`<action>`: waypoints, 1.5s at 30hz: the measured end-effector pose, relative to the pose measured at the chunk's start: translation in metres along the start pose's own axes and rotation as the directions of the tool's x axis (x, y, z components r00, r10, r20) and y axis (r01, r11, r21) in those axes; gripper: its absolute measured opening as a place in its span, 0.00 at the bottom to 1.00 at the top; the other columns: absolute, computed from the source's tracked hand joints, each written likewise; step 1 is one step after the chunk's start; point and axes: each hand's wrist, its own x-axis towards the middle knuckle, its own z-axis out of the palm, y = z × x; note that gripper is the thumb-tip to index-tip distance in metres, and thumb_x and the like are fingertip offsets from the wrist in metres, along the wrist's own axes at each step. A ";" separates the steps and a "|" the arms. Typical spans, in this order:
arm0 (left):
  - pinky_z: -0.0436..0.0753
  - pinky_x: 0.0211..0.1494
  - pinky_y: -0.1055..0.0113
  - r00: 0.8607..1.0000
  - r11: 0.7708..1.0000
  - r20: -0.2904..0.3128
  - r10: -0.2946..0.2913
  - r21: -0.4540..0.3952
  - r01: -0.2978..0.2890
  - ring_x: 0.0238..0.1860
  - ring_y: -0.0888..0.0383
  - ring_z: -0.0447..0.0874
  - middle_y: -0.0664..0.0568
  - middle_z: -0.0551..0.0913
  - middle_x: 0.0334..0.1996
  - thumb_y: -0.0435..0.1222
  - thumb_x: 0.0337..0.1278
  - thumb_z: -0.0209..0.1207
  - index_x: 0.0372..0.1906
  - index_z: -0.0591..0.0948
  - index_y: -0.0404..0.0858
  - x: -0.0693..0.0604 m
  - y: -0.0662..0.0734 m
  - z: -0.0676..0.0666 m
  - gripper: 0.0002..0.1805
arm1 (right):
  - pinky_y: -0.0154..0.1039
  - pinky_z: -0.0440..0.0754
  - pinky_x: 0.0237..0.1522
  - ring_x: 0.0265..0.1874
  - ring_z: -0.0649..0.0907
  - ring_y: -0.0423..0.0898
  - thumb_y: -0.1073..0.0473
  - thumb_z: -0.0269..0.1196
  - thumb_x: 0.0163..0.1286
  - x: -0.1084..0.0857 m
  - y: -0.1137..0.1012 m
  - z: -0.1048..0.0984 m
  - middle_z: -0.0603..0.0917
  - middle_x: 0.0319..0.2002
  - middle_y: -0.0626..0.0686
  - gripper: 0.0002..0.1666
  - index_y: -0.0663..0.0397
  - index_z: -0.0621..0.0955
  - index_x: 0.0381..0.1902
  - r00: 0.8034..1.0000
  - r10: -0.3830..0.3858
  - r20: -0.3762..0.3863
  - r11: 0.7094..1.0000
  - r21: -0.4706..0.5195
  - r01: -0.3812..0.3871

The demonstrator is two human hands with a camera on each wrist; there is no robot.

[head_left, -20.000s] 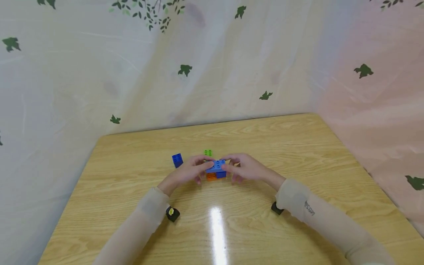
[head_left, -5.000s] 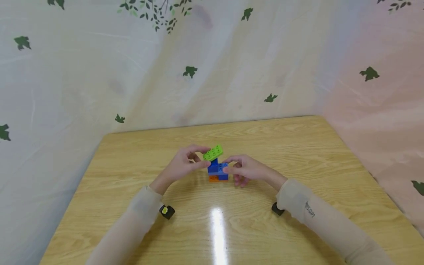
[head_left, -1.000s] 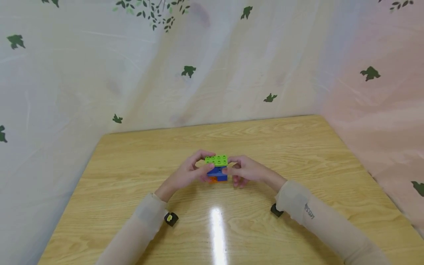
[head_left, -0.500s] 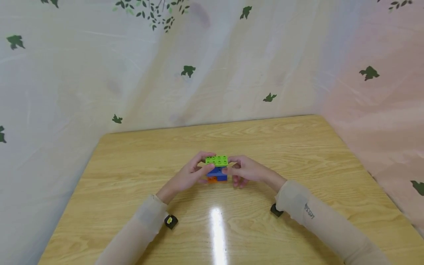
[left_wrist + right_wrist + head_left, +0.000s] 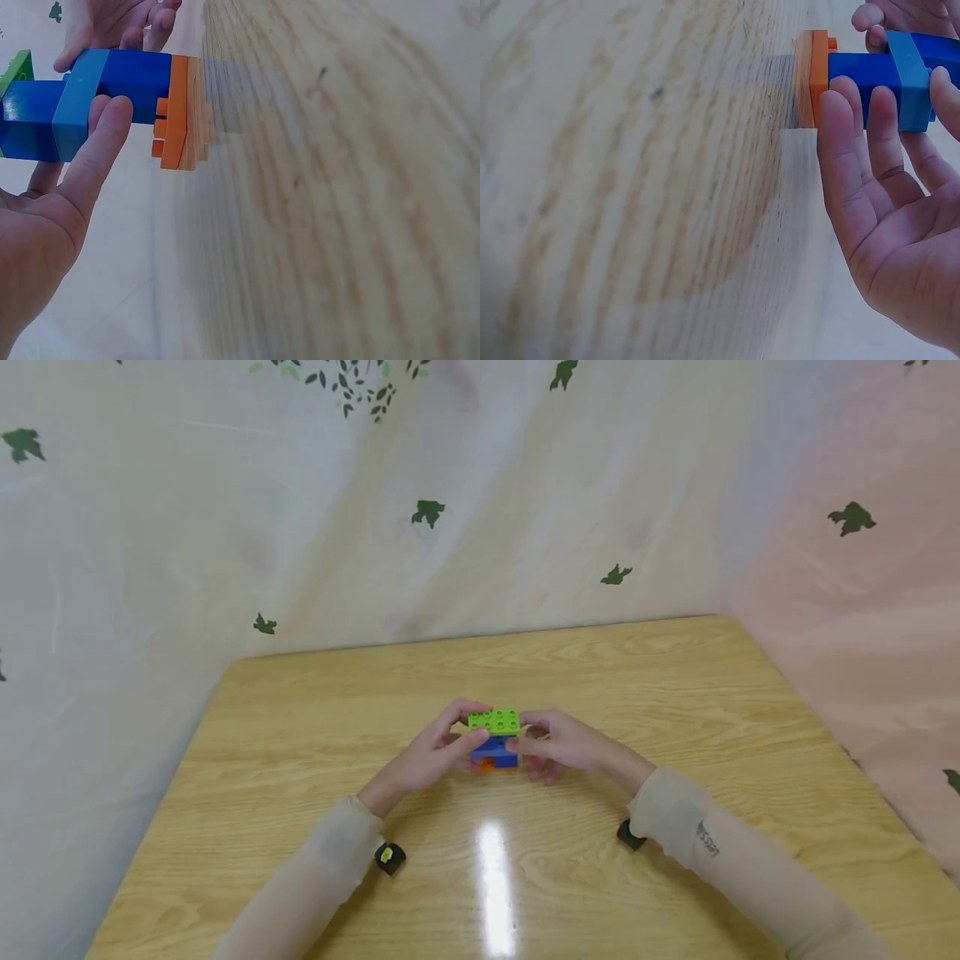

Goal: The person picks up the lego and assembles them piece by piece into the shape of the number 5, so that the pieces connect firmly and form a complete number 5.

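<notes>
Toy building bricks stand stacked on the table between both hands. At the bottom is a thin orange brick [image 5: 177,112], then a dark blue brick [image 5: 855,71], a lighter blue brick [image 5: 911,90], another dark blue brick [image 5: 30,116] and a green brick [image 5: 494,721] on top. My left hand [image 5: 427,760] pinches the green brick's left end, thumb in front and index finger behind; one finger touches the lighter blue brick. My right hand [image 5: 566,743] holds the stack's right side, its thumb at the lighter blue brick. Fingers hide parts of the lower bricks.
The wooden table [image 5: 330,693] reflects a bright strip of light near its front. Behind it hangs a pale cloth [image 5: 337,527] with leaf prints. A black wrist camera [image 5: 389,857] sits below the left sleeve, another black camera [image 5: 630,835] by the right.
Since twenty seconds ago, the loose dark blue and green bricks have joined the stack. The green brick, tilted five seconds ago, lies flat on top. Over the last second the hands hardly move.
</notes>
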 end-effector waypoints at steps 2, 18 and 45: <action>0.85 0.48 0.41 1.000 1.000 0.002 -0.004 0.009 0.004 0.50 0.34 0.84 0.38 0.65 0.53 0.40 0.79 0.51 0.69 0.66 0.47 0.000 0.002 -0.001 0.20 | 0.50 0.88 0.28 0.31 0.84 0.54 0.43 0.64 0.74 0.000 -0.002 0.000 0.80 0.41 0.61 0.24 0.49 0.79 0.60 1.000 -0.013 -0.010 1.000 -0.020 0.012; 0.86 0.36 0.41 0.997 0.993 -0.073 0.016 0.122 -0.007 0.35 0.33 0.85 0.40 0.69 0.51 0.42 0.79 0.52 0.68 0.68 0.48 0.000 -0.001 0.004 0.19 | 0.52 0.88 0.33 0.42 0.85 0.58 0.44 0.63 0.75 -0.003 -0.005 0.005 0.77 0.57 0.58 0.24 0.51 0.80 0.60 0.996 -0.057 -0.062 0.995 -0.089 0.051; 0.85 0.50 0.53 0.989 0.937 -0.146 0.028 0.348 0.025 0.54 0.50 0.79 0.48 0.69 0.65 0.51 0.68 0.63 0.74 0.63 0.46 -0.008 -0.001 0.006 0.36 | 0.56 0.83 0.52 0.61 0.76 0.59 0.49 0.56 0.81 -0.020 -0.015 0.019 0.73 0.65 0.59 0.32 0.45 0.62 0.76 0.956 -0.284 -0.078 0.950 -0.157 0.270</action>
